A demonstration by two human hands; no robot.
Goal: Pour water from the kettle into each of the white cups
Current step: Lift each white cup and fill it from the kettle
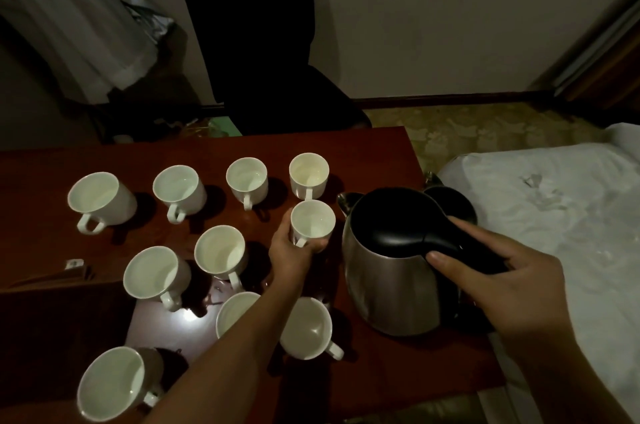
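Note:
Several white cups stand on a dark red-brown table. My left hand grips one white cup near the table's middle right, just left of the kettle. The steel kettle with a black lid and handle stands upright at the table's right edge. My right hand is wrapped around its black handle. The kettle's spout points toward the held cup. I cannot tell which cups hold water in this dim light.
The kettle's black base sits behind it at the table's right edge. A bed with a white sheet lies to the right. A dark chair stands behind the table. A brown folder lies at the left.

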